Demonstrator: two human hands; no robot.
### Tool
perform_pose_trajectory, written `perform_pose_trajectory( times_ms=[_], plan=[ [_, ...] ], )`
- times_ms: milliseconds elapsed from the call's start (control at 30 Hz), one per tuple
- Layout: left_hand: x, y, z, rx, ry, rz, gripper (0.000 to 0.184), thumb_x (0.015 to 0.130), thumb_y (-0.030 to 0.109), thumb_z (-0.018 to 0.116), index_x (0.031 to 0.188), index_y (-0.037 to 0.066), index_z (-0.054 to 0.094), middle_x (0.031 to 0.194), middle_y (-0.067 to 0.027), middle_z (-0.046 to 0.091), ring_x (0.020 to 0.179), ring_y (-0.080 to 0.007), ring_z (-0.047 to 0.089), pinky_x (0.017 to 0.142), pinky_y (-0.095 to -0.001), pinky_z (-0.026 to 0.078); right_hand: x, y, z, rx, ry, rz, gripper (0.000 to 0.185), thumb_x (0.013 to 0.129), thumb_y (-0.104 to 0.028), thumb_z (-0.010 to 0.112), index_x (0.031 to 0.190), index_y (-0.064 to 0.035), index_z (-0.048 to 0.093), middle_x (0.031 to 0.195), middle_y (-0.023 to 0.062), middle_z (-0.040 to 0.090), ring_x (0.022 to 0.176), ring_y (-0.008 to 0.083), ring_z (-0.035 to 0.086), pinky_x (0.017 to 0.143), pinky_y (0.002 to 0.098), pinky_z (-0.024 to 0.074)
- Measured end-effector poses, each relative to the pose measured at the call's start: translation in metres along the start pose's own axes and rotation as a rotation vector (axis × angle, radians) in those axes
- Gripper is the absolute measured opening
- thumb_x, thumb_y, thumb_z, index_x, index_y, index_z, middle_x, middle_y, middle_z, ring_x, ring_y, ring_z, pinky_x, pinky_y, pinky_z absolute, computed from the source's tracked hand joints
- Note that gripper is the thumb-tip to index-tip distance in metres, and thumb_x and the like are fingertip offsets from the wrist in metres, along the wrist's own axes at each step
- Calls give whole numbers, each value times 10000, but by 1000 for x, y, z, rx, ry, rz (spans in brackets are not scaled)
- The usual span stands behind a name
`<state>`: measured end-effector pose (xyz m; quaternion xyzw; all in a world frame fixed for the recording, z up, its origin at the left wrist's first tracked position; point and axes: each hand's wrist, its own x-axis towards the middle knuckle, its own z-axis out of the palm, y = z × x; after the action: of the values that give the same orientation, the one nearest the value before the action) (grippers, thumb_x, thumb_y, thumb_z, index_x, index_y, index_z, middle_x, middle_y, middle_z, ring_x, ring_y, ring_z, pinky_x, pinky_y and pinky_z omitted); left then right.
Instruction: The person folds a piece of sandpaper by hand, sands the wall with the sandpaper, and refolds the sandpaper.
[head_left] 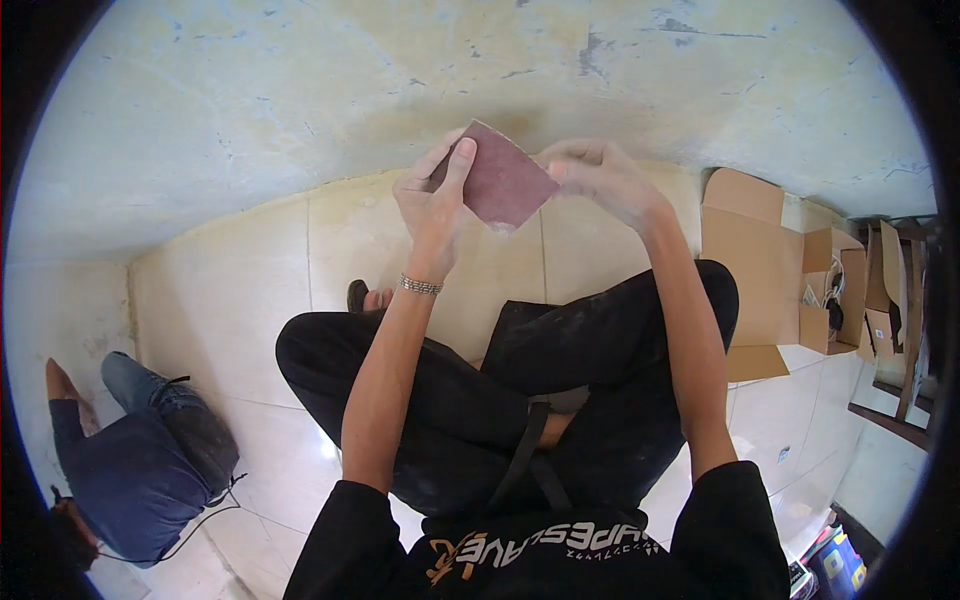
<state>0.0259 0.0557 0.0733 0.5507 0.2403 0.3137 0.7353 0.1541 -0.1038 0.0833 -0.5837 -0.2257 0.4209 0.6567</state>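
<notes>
A reddish-brown sheet that looks like sandpaper (505, 180) is held up in front of the wall, tilted, with whitish dust at its lower corner. My left hand (438, 190) grips its left side, the thumb on the face and the fingers behind. At the sheet's right corner, my right hand (605, 180) pinches the edge between thumb and forefinger, slightly blurred. Both hands look dusty. The pale, scuffed wall (400, 90) rises just beyond them.
I sit cross-legged on the tiled floor (250, 260). On the right lie a flattened cardboard piece (750, 260) and an open box (835, 290) with cables, beside a wooden frame (910, 330). Another person (140, 470) sits at the lower left by the wall, near a black cable.
</notes>
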Motion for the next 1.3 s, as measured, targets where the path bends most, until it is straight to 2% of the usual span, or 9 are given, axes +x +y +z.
perform_pose_trajectory(
  times_ms=[67, 133, 233, 367, 433, 667, 767, 967, 1300],
  plan=[
    [0, 2, 1, 5, 22, 17, 301, 829, 147, 708, 1080, -11, 656, 966, -48, 664, 884, -98, 594, 797, -245, 467, -6, -8, 6, -182, -154, 33, 283, 788, -245, 734, 878, 18, 688, 798, 58, 667, 746, 119, 602, 719, 261, 477],
    [0, 4, 3, 8, 50, 27, 308, 827, 121, 705, 1099, -10, 644, 971, -50, 663, 902, -103, 596, 814, -249, 467, -2, 0, 9, -191, 1, -26, 238, 794, -180, 725, 917, 18, 679, 843, 60, 676, 753, 113, 605, 729, 269, 483],
    [4, -2, 3, -12, -65, 103, 310, 815, 87, 707, 1082, -43, 618, 950, -85, 663, 867, -124, 620, 749, -252, 515, 8, 15, 12, -147, 231, -202, 219, 789, -146, 733, 922, 20, 684, 852, 67, 680, 739, 109, 606, 711, 252, 485],
    [4, -9, 0, 141, -111, -37, 267, 802, 83, 713, 980, -75, 592, 895, -125, 659, 740, -144, 643, 590, -246, 555, 12, 22, 15, -195, 486, -375, 199, 785, -124, 736, 911, 22, 687, 841, 74, 682, 719, 103, 604, 686, 234, 486],
    [3, -12, 1, 145, -107, -20, 256, 801, 96, 714, 932, -80, 583, 872, -136, 657, 678, -148, 644, 523, -243, 556, 9, 16, 14, -159, 480, -353, 196, 796, -122, 725, 914, 27, 681, 830, 81, 681, 721, 105, 609, 688, 239, 491],
    [2, -6, 3, 126, -39, -89, 236, 803, 107, 716, 916, -55, 587, 855, -114, 659, 655, -131, 631, 527, -235, 543, 5, 12, 10, 47, 448, -266, 205, 858, -159, 669, 949, 25, 662, 841, 70, 668, 749, 105, 607, 709, 247, 482],
    [3, -6, 1, 97, -31, -88, 238, 800, 114, 722, 913, -46, 586, 859, -110, 659, 645, -122, 624, 522, -234, 536, 7, 13, 8, 17, 493, -225, 206, 861, -166, 665, 953, 18, 668, 863, 69, 669, 770, 100, 605, 728, 248, 479],
    [2, -7, 3, 66, -41, -50, 230, 801, 111, 722, 912, -39, 586, 862, -111, 658, 656, -120, 624, 518, -234, 532, 6, 14, 18, -135, 340, -238, 183, 842, -137, 680, 950, 11, 675, 867, 52, 670, 794, 96, 611, 727, 240, 477],
    [2, -6, 3, 98, -43, -33, 222, 813, 98, 706, 929, -50, 588, 864, -110, 658, 654, -116, 619, 511, -232, 526, 5, 15, 14, 12, 394, -225, 204, 831, -150, 686, 918, 35, 681, 821, 69, 669, 721, 114, 603, 689, 247, 487]
  ],
)
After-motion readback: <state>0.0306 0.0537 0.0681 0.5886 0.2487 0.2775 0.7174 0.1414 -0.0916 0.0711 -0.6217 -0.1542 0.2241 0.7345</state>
